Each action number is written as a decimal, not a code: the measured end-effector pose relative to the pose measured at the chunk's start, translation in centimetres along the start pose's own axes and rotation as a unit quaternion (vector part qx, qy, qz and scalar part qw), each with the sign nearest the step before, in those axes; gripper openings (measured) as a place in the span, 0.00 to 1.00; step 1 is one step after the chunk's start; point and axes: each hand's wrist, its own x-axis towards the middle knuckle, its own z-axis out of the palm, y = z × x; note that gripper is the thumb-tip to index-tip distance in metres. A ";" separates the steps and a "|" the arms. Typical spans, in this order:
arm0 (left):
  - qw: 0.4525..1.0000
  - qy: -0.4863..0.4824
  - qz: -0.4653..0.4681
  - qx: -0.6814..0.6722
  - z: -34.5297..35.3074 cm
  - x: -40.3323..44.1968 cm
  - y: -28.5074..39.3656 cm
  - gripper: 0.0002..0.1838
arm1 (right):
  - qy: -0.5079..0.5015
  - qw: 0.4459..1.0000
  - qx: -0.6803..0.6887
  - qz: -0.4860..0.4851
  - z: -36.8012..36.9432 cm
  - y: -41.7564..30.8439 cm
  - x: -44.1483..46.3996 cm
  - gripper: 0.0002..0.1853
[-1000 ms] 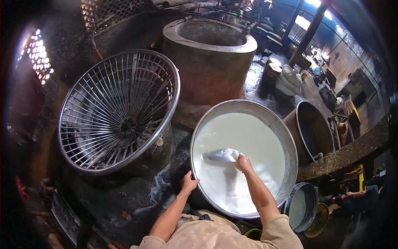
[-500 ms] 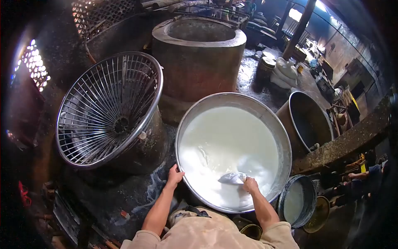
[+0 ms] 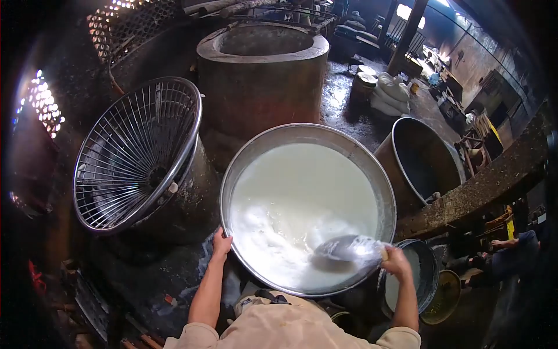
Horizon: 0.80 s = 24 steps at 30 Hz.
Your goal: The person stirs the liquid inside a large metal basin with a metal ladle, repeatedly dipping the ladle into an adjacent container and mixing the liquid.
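Left hand [image 3: 221, 244]: touching the edge of the metal tub [image 3: 308, 135]; whether its fingers grip, I cannot tell.
Right hand [image 3: 397, 263]: fingers closed round the scoop [image 3: 349, 249].
Scoop: one, rounded, wet, over the tub.
Tub: one, round, holding white liquid [image 3: 302, 186].
Basket [image 3: 156, 173]: one, conical, slim metal bars.
Cylinder [image 3: 261, 93]: one, hollow, rough-walled.

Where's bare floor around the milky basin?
Dark floor between slatted basket and left forearm, bar a small red scrap; wet strip between brown cylinder and white sacks. Crowded: right of the basin, with right hand, bucket and drum packed close.
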 end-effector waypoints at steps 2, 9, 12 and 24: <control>1.000 -0.003 0.013 -0.007 -0.1 -0.4 0.6 0.24 | 0.018 0.998 0.060 0.004 -0.9 0.7 1.3 0.21; 0.999 -0.024 0.017 -0.042 -0.1 -0.1 0.2 0.24 | 0.225 0.971 0.071 0.034 7.2 6.7 15.7 0.21; 0.999 -0.009 0.005 -0.031 0.1 0.8 -0.7 0.23 | 0.191 0.977 0.084 0.046 11.9 9.5 19.7 0.14; 0.998 -0.042 -0.011 -0.045 -1.0 1.7 -0.8 0.21 | 0.063 0.983 0.156 0.068 21.1 -2.3 10.9 0.16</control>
